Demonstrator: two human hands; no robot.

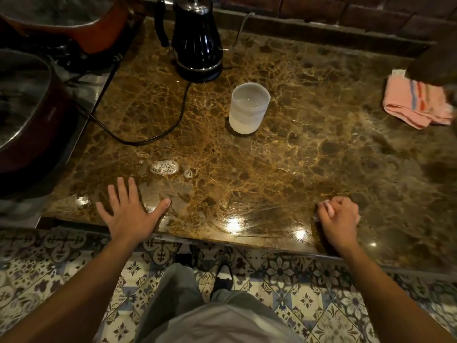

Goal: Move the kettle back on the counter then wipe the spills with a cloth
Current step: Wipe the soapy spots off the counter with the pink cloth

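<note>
The black electric kettle (pixel 197 43) already stood on its base at the back of the brown marble counter (pixel 309 154), its cord (pixel 138 134) looping forward across the stone, so the wiping looked like the part left to do. The left hand (pixel 131 211) lay flat near the front edge with fingers spread, holding nothing, just beside a patch of foamy spill (pixel 164 167) and a thin wet film. The right hand (pixel 340 217) was curled into a fist around a small pinkish scrap, perhaps a cloth or tissue, too hidden to name. A pink striped cloth (pixel 418 105) lay folded well apart at the right. The risks seemed plain: a wide sweep could push the liquid toward the cord or off the front edge onto the tiled floor (pixel 309 298), and a careless arm might knock over the frosted cup (pixel 248 107) of water standing between kettle and spill. The flat palm could also slip on the wet stone.
</note>
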